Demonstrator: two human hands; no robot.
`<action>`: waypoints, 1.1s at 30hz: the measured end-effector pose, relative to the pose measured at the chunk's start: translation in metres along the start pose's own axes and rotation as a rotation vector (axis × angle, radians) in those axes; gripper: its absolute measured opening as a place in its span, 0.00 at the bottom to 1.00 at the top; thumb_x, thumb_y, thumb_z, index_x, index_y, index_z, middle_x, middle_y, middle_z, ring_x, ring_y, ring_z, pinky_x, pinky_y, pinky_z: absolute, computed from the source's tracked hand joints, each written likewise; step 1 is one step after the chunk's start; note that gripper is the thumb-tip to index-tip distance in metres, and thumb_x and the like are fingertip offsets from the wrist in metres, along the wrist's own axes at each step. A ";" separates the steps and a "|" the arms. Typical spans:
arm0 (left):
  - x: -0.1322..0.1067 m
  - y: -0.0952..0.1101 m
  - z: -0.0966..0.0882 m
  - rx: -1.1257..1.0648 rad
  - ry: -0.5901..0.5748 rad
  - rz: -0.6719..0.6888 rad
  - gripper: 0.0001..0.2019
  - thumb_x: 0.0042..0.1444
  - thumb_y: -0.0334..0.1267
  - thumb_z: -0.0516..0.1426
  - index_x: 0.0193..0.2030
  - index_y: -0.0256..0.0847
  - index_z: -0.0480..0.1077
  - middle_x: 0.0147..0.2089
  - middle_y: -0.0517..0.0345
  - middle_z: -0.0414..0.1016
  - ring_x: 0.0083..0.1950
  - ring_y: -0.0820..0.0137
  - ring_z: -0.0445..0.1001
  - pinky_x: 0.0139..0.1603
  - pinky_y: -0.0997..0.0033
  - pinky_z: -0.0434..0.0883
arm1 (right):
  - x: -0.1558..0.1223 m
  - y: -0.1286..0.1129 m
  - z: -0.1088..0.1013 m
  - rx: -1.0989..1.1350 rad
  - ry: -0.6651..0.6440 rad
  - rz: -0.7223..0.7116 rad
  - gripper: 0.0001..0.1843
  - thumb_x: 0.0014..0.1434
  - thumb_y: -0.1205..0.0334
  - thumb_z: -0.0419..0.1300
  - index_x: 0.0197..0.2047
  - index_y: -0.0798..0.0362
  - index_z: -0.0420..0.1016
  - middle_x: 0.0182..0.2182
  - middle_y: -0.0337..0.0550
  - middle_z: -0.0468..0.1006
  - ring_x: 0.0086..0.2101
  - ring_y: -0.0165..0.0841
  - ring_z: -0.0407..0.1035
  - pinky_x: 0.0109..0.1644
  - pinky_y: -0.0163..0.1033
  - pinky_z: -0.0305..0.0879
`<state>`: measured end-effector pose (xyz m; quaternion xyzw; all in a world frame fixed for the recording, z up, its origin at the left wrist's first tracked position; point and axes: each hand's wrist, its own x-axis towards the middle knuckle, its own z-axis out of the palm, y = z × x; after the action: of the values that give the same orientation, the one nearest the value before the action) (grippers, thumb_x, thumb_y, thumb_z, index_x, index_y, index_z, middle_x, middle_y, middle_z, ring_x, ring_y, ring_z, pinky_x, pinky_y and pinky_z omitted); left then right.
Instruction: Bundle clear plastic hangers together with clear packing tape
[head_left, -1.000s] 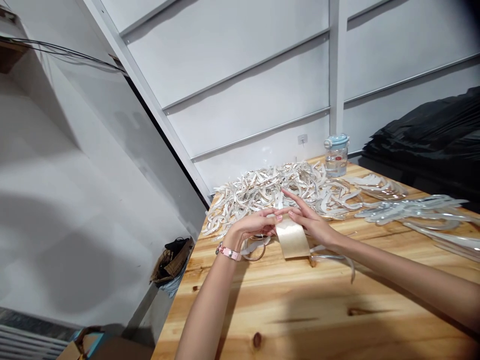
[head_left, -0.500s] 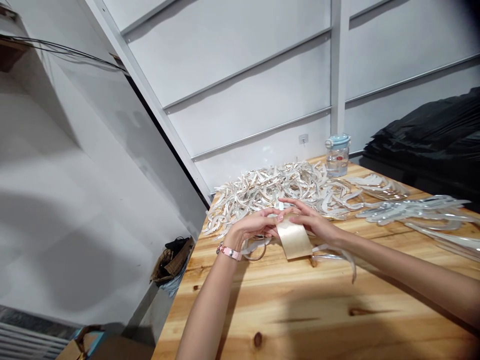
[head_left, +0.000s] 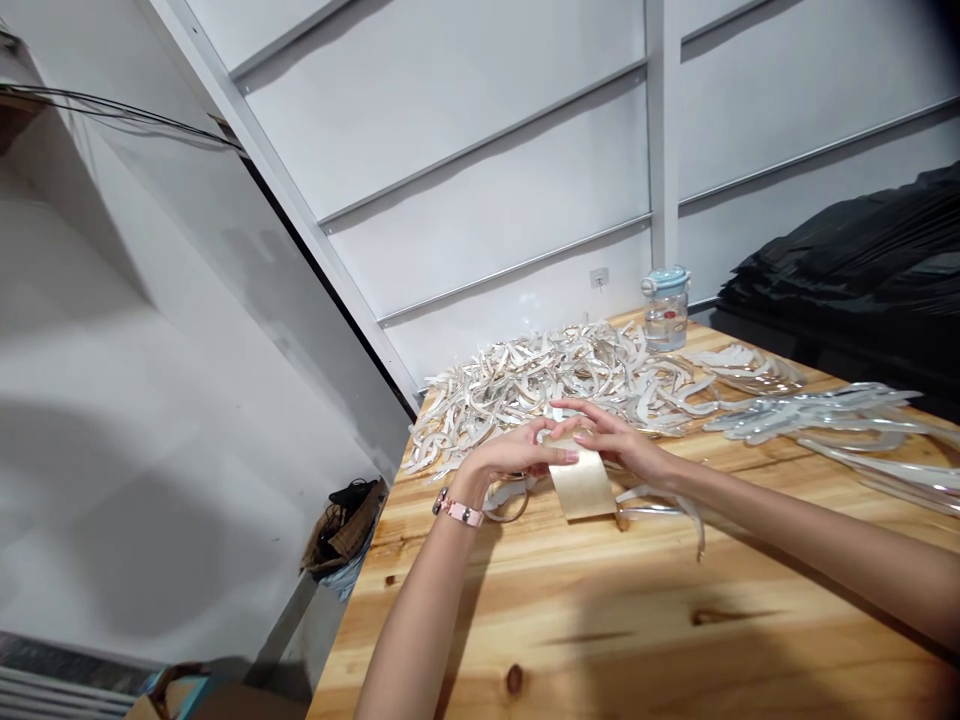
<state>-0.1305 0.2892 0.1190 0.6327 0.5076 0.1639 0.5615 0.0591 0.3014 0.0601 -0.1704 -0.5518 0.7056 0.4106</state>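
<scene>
A pale gold, slightly shiny rectangular sheet (head_left: pixel 583 488) hangs down over the table between my hands. My left hand (head_left: pixel 517 450) grips its upper left part, with the thumb laid across the front and the other fingers behind. My right hand (head_left: pixel 622 442) is at the sheet's upper right, its thumb against the top and its index finger stretched out to the left. The fingertips of both hands meet near the top edge, and part of the grip is hidden. Curved strips lie on the wood beneath, beside a thin ring-like loop (head_left: pixel 510 516).
A large heap of white and clear curved strips (head_left: pixel 540 365) covers the back of the wooden table (head_left: pixel 450 620). Longer clear strips (head_left: pixel 817 412) lie to the right. A clear jar with a blue lid (head_left: pixel 666 310) stands near the wall. Black sheeting (head_left: pixel 847 270) is piled beyond.
My left thumb has moved right, further across the front of the sheet. The right hand has shifted slightly, and the whole view has moved a little.
</scene>
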 end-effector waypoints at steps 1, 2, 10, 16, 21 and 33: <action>0.001 -0.001 0.000 -0.018 -0.009 0.007 0.32 0.40 0.47 0.70 0.50 0.42 0.63 0.26 0.69 0.60 0.23 0.78 0.58 0.26 0.75 0.54 | 0.000 0.000 -0.001 0.013 -0.010 0.001 0.27 0.56 0.57 0.64 0.59 0.43 0.65 0.47 0.41 0.78 0.43 0.39 0.73 0.47 0.42 0.67; 0.001 -0.001 0.000 -0.026 -0.013 0.013 0.32 0.40 0.46 0.70 0.50 0.42 0.63 0.26 0.69 0.61 0.24 0.78 0.59 0.26 0.75 0.55 | -0.001 0.001 -0.001 0.026 -0.019 0.003 0.26 0.57 0.54 0.63 0.59 0.43 0.65 0.47 0.43 0.77 0.43 0.40 0.74 0.47 0.43 0.68; 0.003 -0.003 -0.001 -0.043 -0.052 0.022 0.32 0.37 0.42 0.71 0.49 0.42 0.64 0.30 0.66 0.65 0.26 0.77 0.64 0.26 0.77 0.57 | 0.002 -0.002 -0.009 -0.002 -0.050 0.040 0.33 0.51 0.61 0.68 0.60 0.42 0.65 0.46 0.40 0.79 0.42 0.38 0.74 0.45 0.41 0.68; 0.007 -0.015 0.001 -0.214 -0.044 0.083 0.31 0.37 0.38 0.72 0.48 0.42 0.66 0.34 0.62 0.70 0.30 0.76 0.70 0.30 0.77 0.63 | 0.002 -0.001 -0.008 0.078 -0.030 0.084 0.29 0.54 0.58 0.66 0.59 0.42 0.67 0.48 0.40 0.78 0.42 0.37 0.74 0.44 0.41 0.69; 0.010 -0.038 0.014 -0.546 -0.024 0.215 0.34 0.32 0.40 0.74 0.48 0.41 0.69 0.42 0.55 0.74 0.38 0.70 0.74 0.39 0.72 0.69 | 0.003 0.000 -0.006 0.085 -0.049 0.064 0.23 0.59 0.49 0.60 0.57 0.45 0.70 0.46 0.43 0.79 0.39 0.35 0.73 0.41 0.38 0.68; -0.023 -0.055 0.053 -0.908 0.053 0.297 0.48 0.33 0.59 0.70 0.61 0.48 0.60 0.56 0.49 0.71 0.52 0.62 0.74 0.50 0.67 0.70 | -0.026 -0.033 0.000 -0.124 -0.221 0.117 0.25 0.59 0.42 0.58 0.51 0.49 0.78 0.51 0.49 0.76 0.40 0.38 0.73 0.35 0.38 0.71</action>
<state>-0.1241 0.2332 0.0623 0.3845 0.3031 0.4636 0.7385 0.0877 0.2831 0.0849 -0.1486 -0.6255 0.7072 0.2942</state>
